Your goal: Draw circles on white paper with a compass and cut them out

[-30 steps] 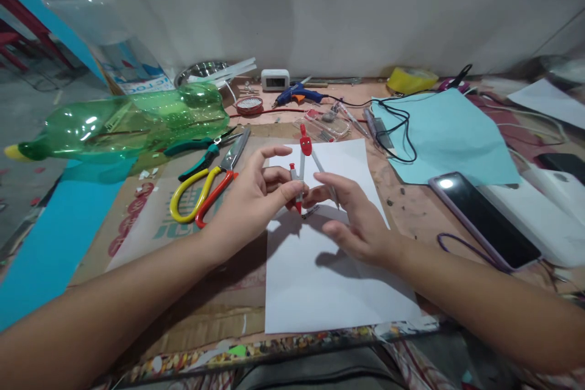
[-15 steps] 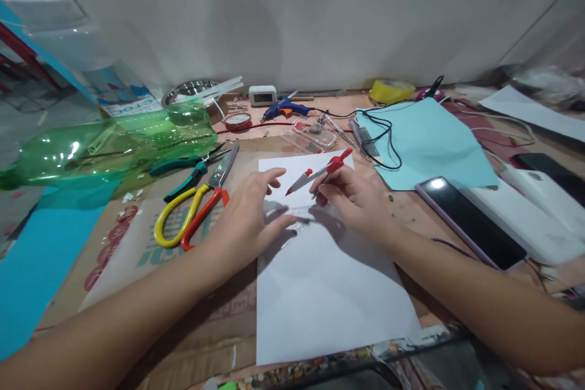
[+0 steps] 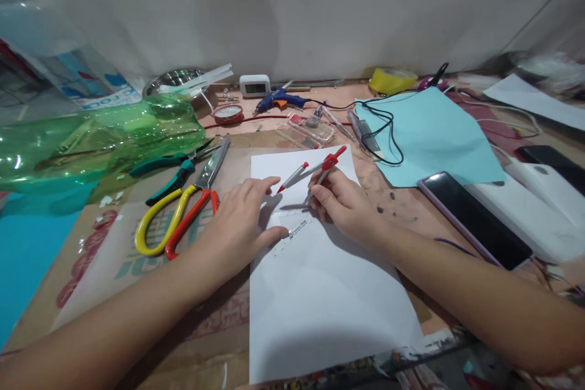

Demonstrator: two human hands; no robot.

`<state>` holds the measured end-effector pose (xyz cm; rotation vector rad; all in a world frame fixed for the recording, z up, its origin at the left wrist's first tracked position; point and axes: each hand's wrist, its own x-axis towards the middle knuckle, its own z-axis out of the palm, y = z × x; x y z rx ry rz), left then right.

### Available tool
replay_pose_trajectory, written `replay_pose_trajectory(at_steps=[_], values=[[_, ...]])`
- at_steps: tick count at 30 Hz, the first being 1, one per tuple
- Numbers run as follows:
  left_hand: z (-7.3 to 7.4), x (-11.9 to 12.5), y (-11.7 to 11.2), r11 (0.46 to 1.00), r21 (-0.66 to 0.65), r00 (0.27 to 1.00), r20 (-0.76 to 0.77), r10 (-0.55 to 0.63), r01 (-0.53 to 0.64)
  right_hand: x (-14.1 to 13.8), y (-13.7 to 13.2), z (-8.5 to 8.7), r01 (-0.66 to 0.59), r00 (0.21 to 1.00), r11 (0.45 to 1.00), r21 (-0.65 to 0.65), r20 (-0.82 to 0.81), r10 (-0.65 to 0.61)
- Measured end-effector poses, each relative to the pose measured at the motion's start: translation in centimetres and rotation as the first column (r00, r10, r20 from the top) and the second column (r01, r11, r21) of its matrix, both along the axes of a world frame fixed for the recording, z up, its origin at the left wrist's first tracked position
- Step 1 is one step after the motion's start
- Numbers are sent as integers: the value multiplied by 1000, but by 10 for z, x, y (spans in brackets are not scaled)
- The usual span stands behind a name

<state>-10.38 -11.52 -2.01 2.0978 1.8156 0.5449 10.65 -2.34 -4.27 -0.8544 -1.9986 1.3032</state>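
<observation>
A white sheet of paper (image 3: pixel 320 298) lies on the cardboard-covered table in front of me. My right hand (image 3: pixel 345 207) is closed round one leg of a red and silver drawing compass (image 3: pixel 315 169), which leans low over the sheet with its red hinge pointing away to the right. My left hand (image 3: pixel 237 225) rests on the sheet's left edge, its fingers stretched out, the thumb next to a clear ruler (image 3: pixel 295 233) lying on the paper.
Yellow and red scissors (image 3: pixel 176 219) and green pliers (image 3: pixel 176 173) lie left of the sheet, beside a green plastic bottle (image 3: pixel 91 140). A light blue paper (image 3: pixel 434 137), black cable, phone (image 3: pixel 475 216), blue glue gun (image 3: pixel 278 99) and yellow tape (image 3: pixel 393 79) lie behind and to the right.
The compass went from upright between both hands to leaning low in my right hand alone. My left hand let go and settled flat on the paper's edge.
</observation>
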Motion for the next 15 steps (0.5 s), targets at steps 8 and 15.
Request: replay_pose_trajectory(at_steps=[8,15], values=[[-4,-2,0,1000,-3,999,48,4,-4,4,4,7,-5,991,986,168,136,-18],[-3,-2,3,1000,-19,999,49,-11,12,2,2,7,-23,985,976,218,171,-15]])
